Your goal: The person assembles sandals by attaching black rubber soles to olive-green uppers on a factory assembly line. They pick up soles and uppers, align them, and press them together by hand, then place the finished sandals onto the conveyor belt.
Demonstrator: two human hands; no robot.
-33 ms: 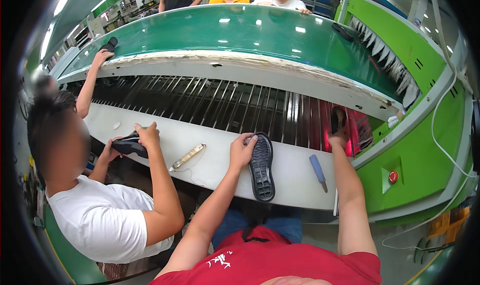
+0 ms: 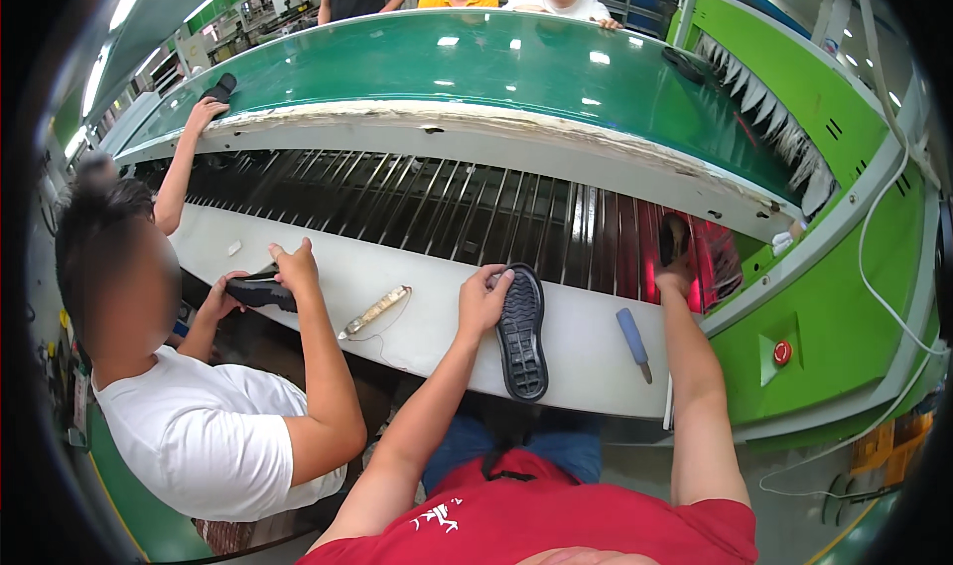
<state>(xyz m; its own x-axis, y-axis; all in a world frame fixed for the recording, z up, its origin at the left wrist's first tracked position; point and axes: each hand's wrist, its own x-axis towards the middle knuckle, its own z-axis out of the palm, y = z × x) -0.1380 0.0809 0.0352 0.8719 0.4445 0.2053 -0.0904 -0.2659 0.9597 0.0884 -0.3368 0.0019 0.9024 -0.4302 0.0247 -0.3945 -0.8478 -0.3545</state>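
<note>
My left hand (image 2: 483,300) grips a black shoe sole (image 2: 522,339) by the left edge of its upper end, thumb on its face. The sole stands tilted over the white ledge (image 2: 434,352), its ribbed, cell-patterned side toward me. Reaching out to the right, my right hand (image 2: 674,272) is closed on the near end of a dark sole-shaped piece (image 2: 673,233) in the red-lit area at the end of the rollers. Its fingers are partly hidden. Between my arms a blue-handled tool (image 2: 629,337) lies on the ledge.
Metal rollers (image 2: 437,203) run beyond the ledge, below a green conveyor belt (image 2: 397,64). At left, a co-worker (image 2: 213,416) holds a black sole (image 2: 260,293). A wrapped stick-like tool (image 2: 375,312) lies near them. The green machine housing (image 2: 834,307) with a red button (image 2: 781,353) stands right.
The co-worker's sole has tilted slightly in their hands. My own hands and what they hold stay in nearly the same place.
</note>
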